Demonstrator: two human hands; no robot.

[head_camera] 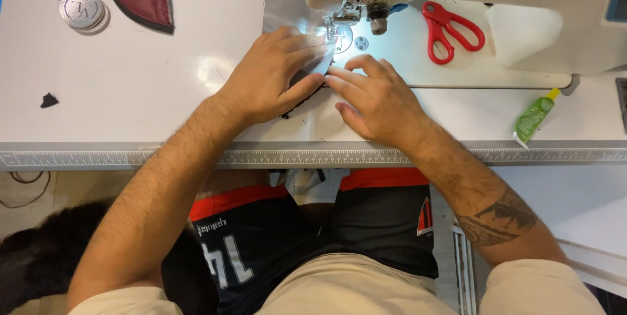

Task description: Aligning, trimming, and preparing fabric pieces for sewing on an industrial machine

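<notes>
Pressing dark fabric piece [305, 86] under presser foot [334, 31] — left hand [271, 80], right hand [375, 102], flat

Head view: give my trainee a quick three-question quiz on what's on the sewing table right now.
1. True or false: the scissors lie left of the left hand.
2. What lies near the table's right edge? A) green tube B) blue cup C) yellow tape
3. Which things do both hands press flat at the needle?

Key:
1. False; the red scissors lie on the machine bed, right of the right hand.
2. A, the green tube.
3. The dark piece and the grey piece on top of it.
</notes>
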